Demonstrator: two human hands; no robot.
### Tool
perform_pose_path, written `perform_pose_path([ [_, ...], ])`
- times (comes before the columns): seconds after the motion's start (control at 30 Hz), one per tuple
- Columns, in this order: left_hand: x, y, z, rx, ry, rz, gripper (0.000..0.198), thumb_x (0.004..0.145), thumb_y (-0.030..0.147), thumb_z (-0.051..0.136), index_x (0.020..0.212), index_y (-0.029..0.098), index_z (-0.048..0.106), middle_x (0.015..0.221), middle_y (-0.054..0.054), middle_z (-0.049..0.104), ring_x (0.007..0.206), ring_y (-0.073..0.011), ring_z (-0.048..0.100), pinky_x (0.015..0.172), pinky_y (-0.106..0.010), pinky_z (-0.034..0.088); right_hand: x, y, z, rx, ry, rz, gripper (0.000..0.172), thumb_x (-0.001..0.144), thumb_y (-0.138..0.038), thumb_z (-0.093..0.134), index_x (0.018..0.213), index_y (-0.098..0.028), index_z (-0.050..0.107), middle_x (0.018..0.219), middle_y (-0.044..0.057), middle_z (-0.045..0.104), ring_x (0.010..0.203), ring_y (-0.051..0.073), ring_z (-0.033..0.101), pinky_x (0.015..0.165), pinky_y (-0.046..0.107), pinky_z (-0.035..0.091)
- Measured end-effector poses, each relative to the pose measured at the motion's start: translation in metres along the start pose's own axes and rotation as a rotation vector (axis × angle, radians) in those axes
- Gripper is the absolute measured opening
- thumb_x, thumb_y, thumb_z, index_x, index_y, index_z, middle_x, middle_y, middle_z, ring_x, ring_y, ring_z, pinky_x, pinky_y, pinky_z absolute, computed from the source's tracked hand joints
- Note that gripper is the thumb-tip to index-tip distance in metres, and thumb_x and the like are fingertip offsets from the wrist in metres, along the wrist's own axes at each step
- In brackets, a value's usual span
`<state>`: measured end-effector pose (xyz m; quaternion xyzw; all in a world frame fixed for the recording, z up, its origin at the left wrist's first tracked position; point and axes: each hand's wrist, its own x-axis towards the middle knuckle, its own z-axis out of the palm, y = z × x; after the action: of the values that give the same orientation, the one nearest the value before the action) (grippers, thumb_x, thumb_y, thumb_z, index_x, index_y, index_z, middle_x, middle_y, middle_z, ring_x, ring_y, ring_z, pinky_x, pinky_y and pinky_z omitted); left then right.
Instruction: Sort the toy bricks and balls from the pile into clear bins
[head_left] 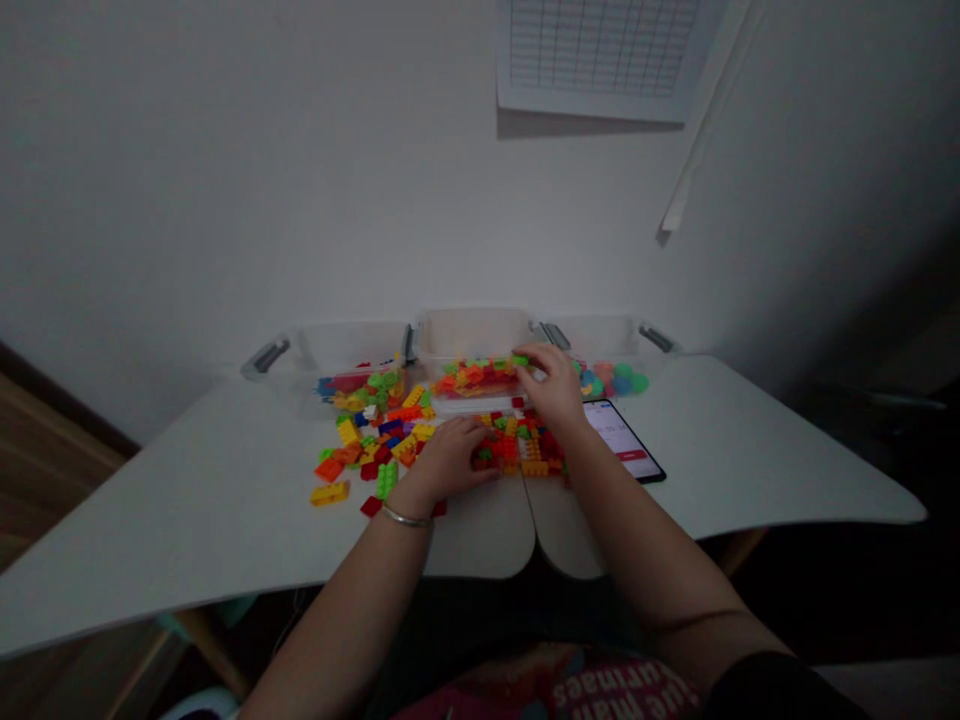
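Note:
My right hand (556, 388) is at the right end of the middle clear plastic box, a green toy brick (520, 360) pinched between its fingers. That box (472, 335) contains red, orange, yellow and green bricks (474, 375). Lower down, my left hand (456, 460), with a bracelet at the wrist, rests low over loose bricks on the table. Its fingers and thumb are spread around a few green and red bricks (484, 455); whether it touches them is unclear. Mixed bricks lie left of it, among them a green one (387, 480) and a yellow one (330, 493). More red and orange bricks (534, 450) lie between my hands.
A left clear box (349, 345) holds coloured pieces; a right one (600, 335) holds round green, blue and pink pieces (622, 378). A phone (626, 442) with a lit screen lies beside my right forearm. The white table (232, 480) meets the wall and has a front seam.

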<state>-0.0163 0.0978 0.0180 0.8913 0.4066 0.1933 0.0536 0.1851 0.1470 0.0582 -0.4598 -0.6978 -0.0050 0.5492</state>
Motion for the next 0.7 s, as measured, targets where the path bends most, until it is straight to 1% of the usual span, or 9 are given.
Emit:
perform_pose_path([
  [0.1, -0.001, -0.002, 0.002, 0.025, -0.032, -0.002, 0.051, 0.072, 0.041, 0.075, 0.117, 0.02, 0.062, 0.122, -0.012, 0.061, 0.113, -0.0296, 0.056, 0.099, -0.044, 0.043, 0.019, 0.008, 0.0, -0.04, 0.008, 0.027, 0.024, 0.083, -0.017, 0.053, 0.101, -0.02, 0.069, 0.108, 0.007, 0.068, 0.105, 0.021, 0.061, 0.098, 0.037, 0.048],
  [0.2, 0.0, -0.003, 0.004, 0.048, -0.031, 0.0, 0.043, 0.075, 0.035, 0.072, 0.114, 0.02, 0.063, 0.118, -0.01, 0.063, 0.108, -0.0278, 0.058, 0.096, -0.041, 0.046, 0.028, 0.015, 0.005, -0.082, -0.035, 0.025, 0.027, 0.083, -0.015, 0.051, 0.103, -0.019, 0.069, 0.109, 0.008, 0.068, 0.104, 0.021, 0.061, 0.097, 0.036, 0.048],
  [0.3, 0.003, -0.005, 0.005, 0.066, -0.017, -0.002, 0.032, 0.079, 0.029, 0.067, 0.109, 0.019, 0.064, 0.11, -0.009, 0.064, 0.101, -0.025, 0.06, 0.09, -0.038, 0.048, 0.03, 0.017, 0.01, -0.142, -0.115, 0.012, 0.028, 0.085, -0.016, 0.049, 0.105, -0.018, 0.069, 0.11, 0.008, 0.069, 0.106, 0.022, 0.061, 0.098, 0.036, 0.047],
  [0.4, 0.004, -0.006, 0.007, 0.08, -0.003, -0.024, 0.029, 0.081, 0.028, 0.064, 0.108, 0.02, 0.064, 0.108, -0.009, 0.064, 0.099, -0.0238, 0.06, 0.087, -0.037, 0.048, 0.028, 0.015, 0.013, -0.253, -0.196, -0.002, 0.03, 0.09, -0.019, 0.045, 0.109, -0.017, 0.068, 0.111, 0.009, 0.07, 0.107, 0.023, 0.061, 0.1, 0.038, 0.045],
  [0.47, 0.004, -0.007, 0.008, 0.087, -0.001, -0.038, 0.028, 0.082, 0.03, 0.063, 0.108, 0.021, 0.064, 0.107, -0.009, 0.064, 0.097, -0.023, 0.06, 0.086, -0.036, 0.048, 0.027, 0.012, 0.014, -0.344, -0.269, -0.026, 0.032, 0.094, -0.022, 0.04, 0.105, -0.015, 0.07, 0.106, 0.012, 0.071, 0.105, 0.025, 0.062, 0.103, 0.042, 0.041],
  [0.53, 0.004, -0.007, 0.008, 0.096, -0.005, -0.048, 0.026, 0.084, 0.032, 0.062, 0.108, 0.021, 0.064, 0.106, -0.008, 0.064, 0.096, -0.0224, 0.061, 0.085, -0.035, 0.048, 0.027, 0.009, 0.014, -0.417, -0.325, -0.049, 0.038, 0.097, -0.025, 0.035, 0.098, -0.013, 0.071, 0.1, 0.015, 0.073, 0.101, 0.028, 0.063, 0.105, 0.047, 0.035],
  [0.6, 0.005, -0.006, 0.007, 0.107, -0.013, -0.056, 0.026, 0.084, 0.032, 0.062, 0.108, 0.02, 0.064, 0.106, -0.009, 0.064, 0.096, -0.0229, 0.061, 0.085, -0.036, 0.048, 0.026, 0.006, 0.014, -0.456, -0.341, -0.056, 0.041, 0.098, -0.027, 0.034, 0.095, -0.012, 0.072, 0.099, 0.016, 0.073, 0.098, 0.028, 0.064, 0.106, 0.048, 0.033],
  [0.7, 0.005, -0.005, 0.007, 0.123, -0.022, -0.061, 0.027, 0.085, 0.03, 0.061, 0.109, 0.02, 0.064, 0.107, -0.01, 0.064, 0.098, -0.0242, 0.061, 0.086, -0.037, 0.048, 0.026, 0.005, 0.015, -0.446, -0.329, -0.039, 0.039, 0.098, -0.029, 0.038, 0.094, -0.012, 0.073, 0.1, 0.016, 0.073, 0.097, 0.028, 0.065, 0.106, 0.047, 0.033],
])
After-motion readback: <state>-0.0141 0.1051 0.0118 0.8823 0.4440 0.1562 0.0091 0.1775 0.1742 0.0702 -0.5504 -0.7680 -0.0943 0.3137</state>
